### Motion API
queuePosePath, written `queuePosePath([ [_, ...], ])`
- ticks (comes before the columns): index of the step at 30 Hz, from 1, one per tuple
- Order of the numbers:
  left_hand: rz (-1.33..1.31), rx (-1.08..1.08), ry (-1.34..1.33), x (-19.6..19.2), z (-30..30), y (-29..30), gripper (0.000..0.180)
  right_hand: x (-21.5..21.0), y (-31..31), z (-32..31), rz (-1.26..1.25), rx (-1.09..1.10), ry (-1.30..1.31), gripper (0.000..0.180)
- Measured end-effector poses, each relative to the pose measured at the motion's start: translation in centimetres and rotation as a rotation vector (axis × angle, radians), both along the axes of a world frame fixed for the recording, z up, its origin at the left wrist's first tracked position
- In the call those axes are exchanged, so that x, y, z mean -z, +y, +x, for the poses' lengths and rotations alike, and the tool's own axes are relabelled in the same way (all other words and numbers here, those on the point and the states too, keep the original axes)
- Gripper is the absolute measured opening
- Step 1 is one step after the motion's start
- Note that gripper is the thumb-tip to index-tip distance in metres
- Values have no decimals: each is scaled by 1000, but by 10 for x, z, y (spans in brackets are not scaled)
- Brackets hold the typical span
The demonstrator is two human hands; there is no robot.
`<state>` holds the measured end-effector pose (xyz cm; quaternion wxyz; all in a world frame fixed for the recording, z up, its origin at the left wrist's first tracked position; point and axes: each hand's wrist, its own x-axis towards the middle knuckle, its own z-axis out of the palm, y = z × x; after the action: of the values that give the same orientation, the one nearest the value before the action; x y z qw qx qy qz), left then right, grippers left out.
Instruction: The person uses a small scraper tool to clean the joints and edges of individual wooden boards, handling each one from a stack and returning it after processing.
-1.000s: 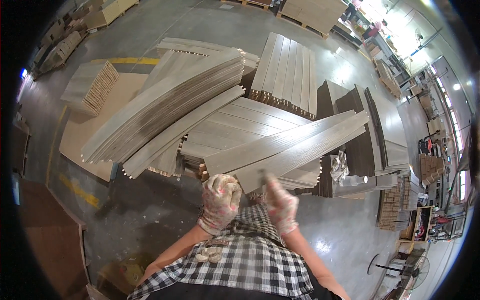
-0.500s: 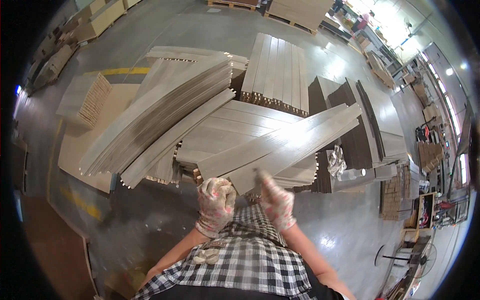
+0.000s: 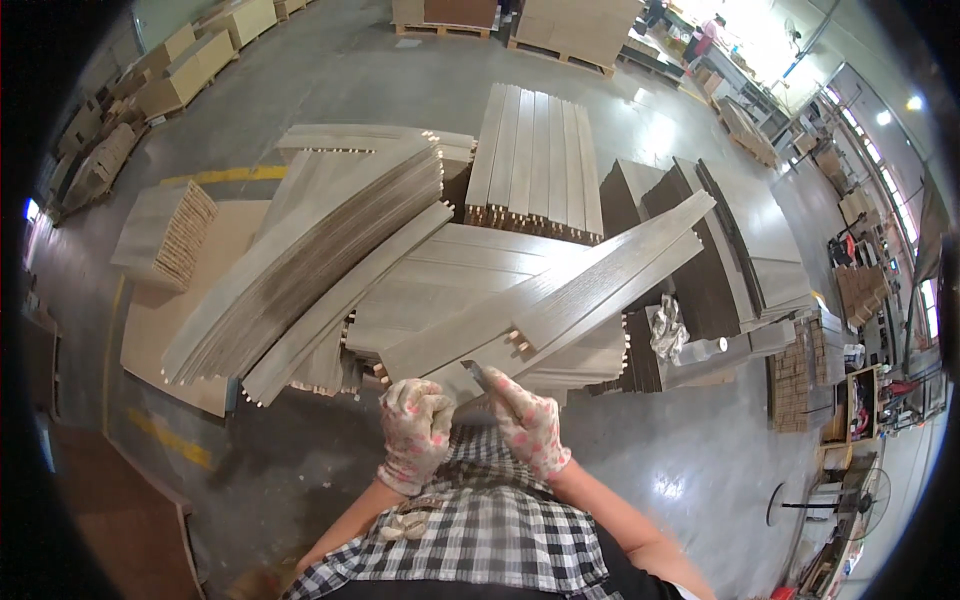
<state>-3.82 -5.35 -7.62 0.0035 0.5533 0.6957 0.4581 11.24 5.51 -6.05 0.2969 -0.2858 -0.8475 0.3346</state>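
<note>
Best handling, I'm judging: the gloved left hand (image 3: 413, 430) bracing beside the slat's near end, the gloved right hand (image 3: 527, 428) guiding the small dark tool (image 3: 471, 367) lightly, its tip turning away from the left fingers. Left fingers are curling in; can't tell whether they're gripping anything. Upper grey slat (image 3: 590, 275) is running off toward 2 o'clock from them, lying over a slat stack (image 3: 450, 265); contact unclear. Right thumb and index are pinching narrow on the tool, which is pointing toward 11 o'clock. Pale dowel pegs (image 3: 518, 341) are showing at 12 o'clock from the right hand, apart.
</note>
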Motion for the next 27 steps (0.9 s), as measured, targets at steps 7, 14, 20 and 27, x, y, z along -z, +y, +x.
queuePosePath([
  [7, -125, 47, 109, -37, 8, 47, 30, 10, 70, 33, -85, 334, 185, 29],
  [14, -356, 172, 264, -34, -10, 192, 50, 40, 109, 74, -384, 412, 296, 27],
  [20, -725, 395, -38, 38, -36, 284, 41, 41, 161, 106, -309, 454, 331, 28],
  [27, -852, 430, 113, 48, -67, 350, 46, 51, 205, 145, -367, 552, 460, 31],
])
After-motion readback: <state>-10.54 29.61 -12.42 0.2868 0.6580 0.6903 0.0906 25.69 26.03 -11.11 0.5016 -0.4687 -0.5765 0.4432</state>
